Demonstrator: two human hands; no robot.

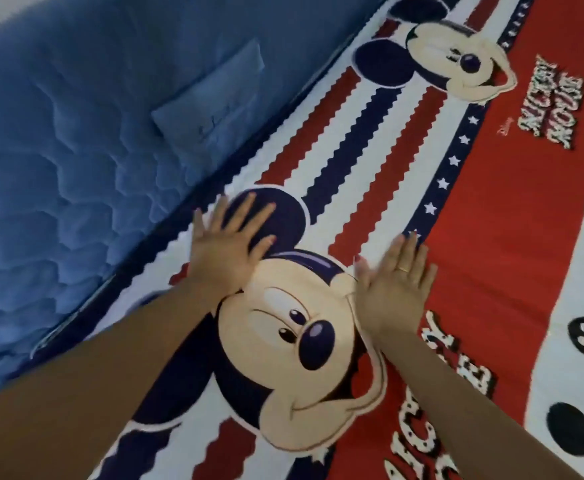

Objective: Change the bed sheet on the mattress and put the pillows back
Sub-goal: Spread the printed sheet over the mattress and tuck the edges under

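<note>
Fingers of the left hand lie spread and flat on the bed sheet, gripping nothing. Right hand, ring on one finger, is likewise flat, fingers straight. The cartoon-printed sheet lies smooth over the bed. Alongside its far edge stands a blue quilted mattress, touching it.

A home bedroom, likely a child's: under the spread fingers lies a red, white and navy cartoon-mouse cotton bed sheet, and beyond them a blue quilted fabric mattress with a sewn label.
</note>
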